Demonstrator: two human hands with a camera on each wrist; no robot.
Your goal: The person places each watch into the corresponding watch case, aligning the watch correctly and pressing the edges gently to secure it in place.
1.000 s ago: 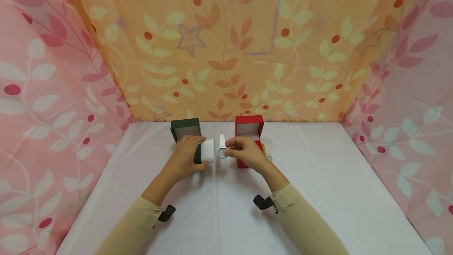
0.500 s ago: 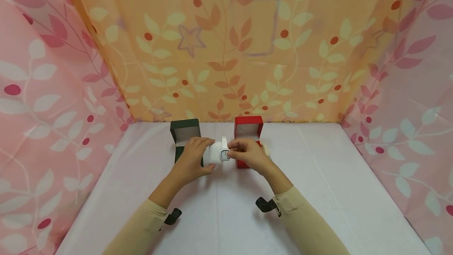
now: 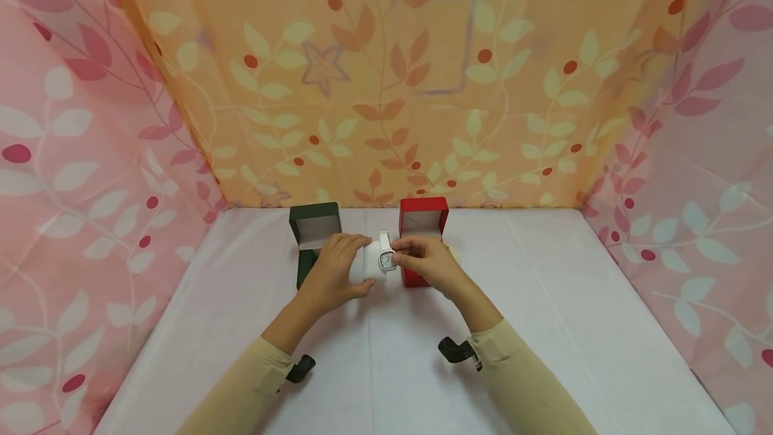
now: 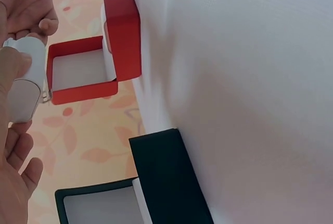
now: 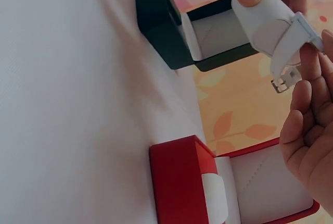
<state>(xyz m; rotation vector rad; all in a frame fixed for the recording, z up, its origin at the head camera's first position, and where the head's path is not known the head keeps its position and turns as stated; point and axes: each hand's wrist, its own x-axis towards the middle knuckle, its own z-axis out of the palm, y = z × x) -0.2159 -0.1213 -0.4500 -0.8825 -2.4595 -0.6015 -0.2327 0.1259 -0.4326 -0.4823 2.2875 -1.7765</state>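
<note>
In the head view my left hand [image 3: 333, 267] grips a white watch cushion [image 3: 371, 267] between thumb and fingers, raised in front of the green box. My right hand [image 3: 431, 265] pinches a white wristwatch [image 3: 387, 259] by its case, right at the cushion's right end. The watch face points toward me and its strap extends away. In the right wrist view the strap's loose end with a metal buckle [image 5: 285, 79] hangs beside the cushion [image 5: 260, 23], unfastened. The left thumb presses on the cushion's side in the left wrist view.
An open green watch box [image 3: 315, 210] stands behind the left hand, an open red one [image 3: 425, 205] behind the right. Another white cushion [image 5: 214, 198] sits in the red box. Something cream-coloured [image 3: 454, 255] shows partly behind the right hand. Patterned cloth walls [image 3: 386, 119] enclose the white table [image 3: 531, 301].
My left hand has carried the cushion rightward, away from the green box, closing the gap to the watch. The right hand has shifted slightly right, still pinching the watch.
</note>
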